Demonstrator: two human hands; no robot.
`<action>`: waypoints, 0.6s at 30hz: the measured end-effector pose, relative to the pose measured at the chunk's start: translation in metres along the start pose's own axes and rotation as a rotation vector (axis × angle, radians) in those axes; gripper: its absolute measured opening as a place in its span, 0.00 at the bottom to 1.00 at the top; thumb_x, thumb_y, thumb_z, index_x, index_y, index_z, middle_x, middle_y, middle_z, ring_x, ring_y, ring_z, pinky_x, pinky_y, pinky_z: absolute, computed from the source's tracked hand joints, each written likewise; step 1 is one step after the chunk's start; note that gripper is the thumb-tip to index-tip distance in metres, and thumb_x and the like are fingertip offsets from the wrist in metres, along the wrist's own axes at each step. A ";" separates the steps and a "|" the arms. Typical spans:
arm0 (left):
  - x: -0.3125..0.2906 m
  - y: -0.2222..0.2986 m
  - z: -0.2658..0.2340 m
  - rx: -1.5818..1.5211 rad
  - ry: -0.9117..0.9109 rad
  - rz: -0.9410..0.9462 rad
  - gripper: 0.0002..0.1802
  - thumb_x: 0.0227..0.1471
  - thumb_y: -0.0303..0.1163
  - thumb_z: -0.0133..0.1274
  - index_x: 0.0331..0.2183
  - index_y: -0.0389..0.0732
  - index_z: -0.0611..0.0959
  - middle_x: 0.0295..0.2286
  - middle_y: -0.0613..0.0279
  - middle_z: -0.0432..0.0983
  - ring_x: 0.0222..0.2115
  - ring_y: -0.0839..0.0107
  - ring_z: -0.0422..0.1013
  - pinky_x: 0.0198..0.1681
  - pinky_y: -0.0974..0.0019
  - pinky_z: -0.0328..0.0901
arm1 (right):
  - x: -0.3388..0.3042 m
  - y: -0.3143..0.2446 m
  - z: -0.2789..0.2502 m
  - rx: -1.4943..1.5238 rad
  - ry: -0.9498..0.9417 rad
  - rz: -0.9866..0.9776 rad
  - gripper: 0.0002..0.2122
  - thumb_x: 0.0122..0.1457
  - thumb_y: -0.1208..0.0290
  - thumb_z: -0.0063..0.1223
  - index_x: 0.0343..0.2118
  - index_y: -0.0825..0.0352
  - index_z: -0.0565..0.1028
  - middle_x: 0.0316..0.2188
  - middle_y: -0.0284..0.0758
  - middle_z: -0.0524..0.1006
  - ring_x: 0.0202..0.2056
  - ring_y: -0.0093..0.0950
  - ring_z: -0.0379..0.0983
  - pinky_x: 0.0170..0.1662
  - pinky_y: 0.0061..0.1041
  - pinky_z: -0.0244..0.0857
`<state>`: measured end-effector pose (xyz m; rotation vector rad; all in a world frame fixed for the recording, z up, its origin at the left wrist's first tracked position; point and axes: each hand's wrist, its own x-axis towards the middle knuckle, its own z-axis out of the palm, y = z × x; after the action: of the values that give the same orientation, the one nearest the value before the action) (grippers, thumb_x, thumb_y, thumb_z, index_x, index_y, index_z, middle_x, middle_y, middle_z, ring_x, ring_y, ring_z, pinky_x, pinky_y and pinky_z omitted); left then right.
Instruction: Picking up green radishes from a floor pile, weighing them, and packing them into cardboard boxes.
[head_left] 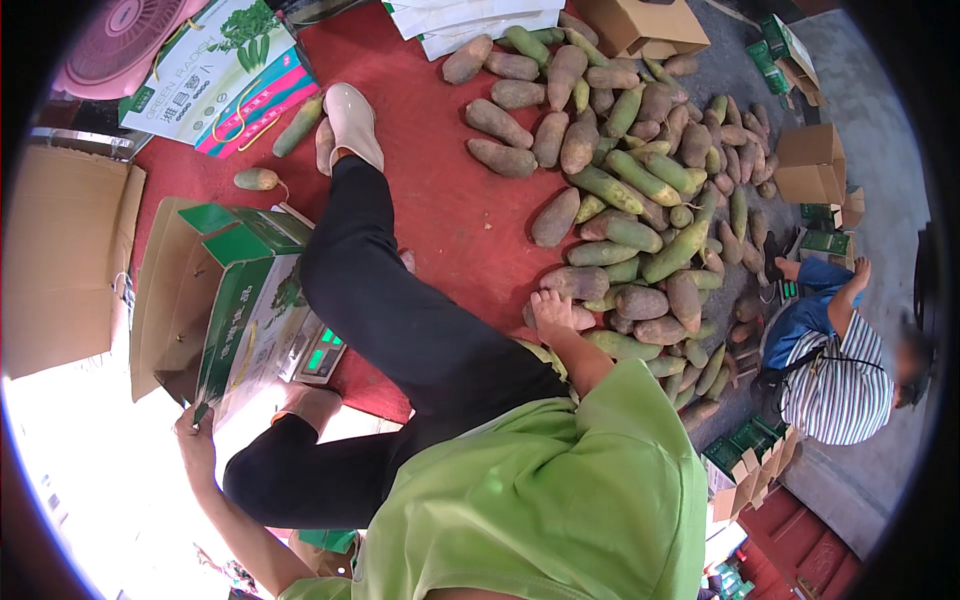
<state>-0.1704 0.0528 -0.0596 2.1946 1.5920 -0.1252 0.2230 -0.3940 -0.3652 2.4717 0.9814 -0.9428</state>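
Observation:
On the left, an open green and white cardboard box [235, 315] stands on a digital scale [318, 358] with a lit green display. My left hand [197, 440] is closed on the near edge of this box, fingers pinching its corner. To the right, a large heap of green radishes [640, 195], many coated with brown soil, covers the red mat. My right hand [552, 312] reaches to the near edge of the heap, its fingers curled over a soil-covered radish [583, 318]. That radish is partly hidden beneath the hand.
My legs stretch across the red mat [430, 170]. A pink fan [120, 45], a printed carton [215, 80] and a brown carton [65, 255] lie at left. Loose radishes [257, 179] rest near my shoe. A person in a striped shirt [835, 390] sits at right among open boxes [810, 165].

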 end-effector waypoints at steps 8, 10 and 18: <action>-0.004 0.017 -0.005 -0.025 -0.040 0.012 0.10 0.52 0.27 0.55 0.36 0.33 0.80 0.29 0.50 0.74 0.33 0.62 0.68 0.41 0.61 0.62 | 0.027 -0.043 -0.061 0.249 0.107 -0.045 0.25 0.44 0.70 0.59 0.48 0.63 0.67 0.46 0.37 0.71 0.51 0.36 0.64 0.51 0.44 0.59; -0.006 0.035 -0.004 -0.027 -0.078 -0.016 0.09 0.52 0.27 0.55 0.35 0.32 0.80 0.26 0.51 0.74 0.29 0.63 0.67 0.39 0.62 0.62 | 0.043 -0.059 -0.076 0.253 0.115 -0.075 0.28 0.44 0.67 0.62 0.50 0.62 0.66 0.47 0.36 0.70 0.53 0.37 0.64 0.51 0.44 0.60; -0.002 0.043 -0.005 -0.113 -0.090 -0.007 0.10 0.52 0.25 0.54 0.37 0.32 0.80 0.28 0.57 0.77 0.30 0.68 0.69 0.39 0.66 0.63 | 0.066 -0.065 -0.077 0.300 0.056 0.002 0.39 0.39 0.63 0.69 0.56 0.56 0.60 0.53 0.35 0.66 0.56 0.36 0.61 0.53 0.43 0.60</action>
<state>-0.1325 0.0421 -0.0419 2.0686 1.5200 -0.1318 0.2492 -0.2772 -0.3572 2.7566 0.9121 -1.0962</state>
